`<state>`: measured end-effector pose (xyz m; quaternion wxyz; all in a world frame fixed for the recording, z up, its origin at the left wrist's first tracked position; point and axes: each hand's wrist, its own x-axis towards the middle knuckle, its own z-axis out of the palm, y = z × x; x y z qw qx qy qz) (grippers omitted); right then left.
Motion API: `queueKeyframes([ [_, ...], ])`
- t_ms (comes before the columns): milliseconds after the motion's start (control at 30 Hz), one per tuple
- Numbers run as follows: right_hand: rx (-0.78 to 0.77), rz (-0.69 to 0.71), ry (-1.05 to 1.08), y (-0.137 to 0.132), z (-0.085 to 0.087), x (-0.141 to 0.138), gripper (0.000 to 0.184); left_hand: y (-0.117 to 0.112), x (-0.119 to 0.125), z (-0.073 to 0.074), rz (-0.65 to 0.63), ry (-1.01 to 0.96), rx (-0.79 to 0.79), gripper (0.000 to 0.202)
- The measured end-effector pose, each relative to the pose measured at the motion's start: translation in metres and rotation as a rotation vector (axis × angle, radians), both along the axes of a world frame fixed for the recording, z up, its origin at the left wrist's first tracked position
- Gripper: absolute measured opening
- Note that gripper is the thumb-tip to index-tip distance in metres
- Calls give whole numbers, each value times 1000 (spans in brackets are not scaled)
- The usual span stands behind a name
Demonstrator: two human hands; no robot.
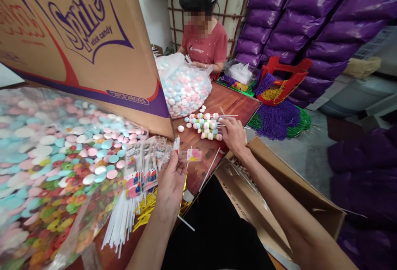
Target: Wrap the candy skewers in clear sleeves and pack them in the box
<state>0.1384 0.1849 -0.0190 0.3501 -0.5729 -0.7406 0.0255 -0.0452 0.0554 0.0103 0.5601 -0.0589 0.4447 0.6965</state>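
Note:
My left hand (171,183) is closed on a fan of clear printed packets (145,166), held just above the wooden table (229,104). My right hand (234,134) reaches forward, fingers curled on the white sticks of several candy skewers (205,125) lying on the table. Each skewer carries pastel pink, blue and white candies. A few loose candies (180,128) lie beside them. White sticks (119,220) and yellow strips (145,210) lie under my left hand.
A big clear bag of coloured round candies (52,166) fills the left. A "stick candy" carton (80,38) leans overhead. Across the table a person in a red shirt (204,44) works beside another candy bag (182,86). An open carton (279,191) stands at my right; purple bags (310,17) stack behind.

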Motion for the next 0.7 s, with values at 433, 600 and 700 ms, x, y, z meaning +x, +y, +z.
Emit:
queueKeyframes([
  [433,52,219,477,-63,0,16,13,15,-9,-4,137,-94,-65,19],
  [600,121,173,360,-112,5,30,13,15,4,2,125,-78,-38,15],
  [700,187,114,208,-120,5,42,16,12,9,5,73,24,4,10],
])
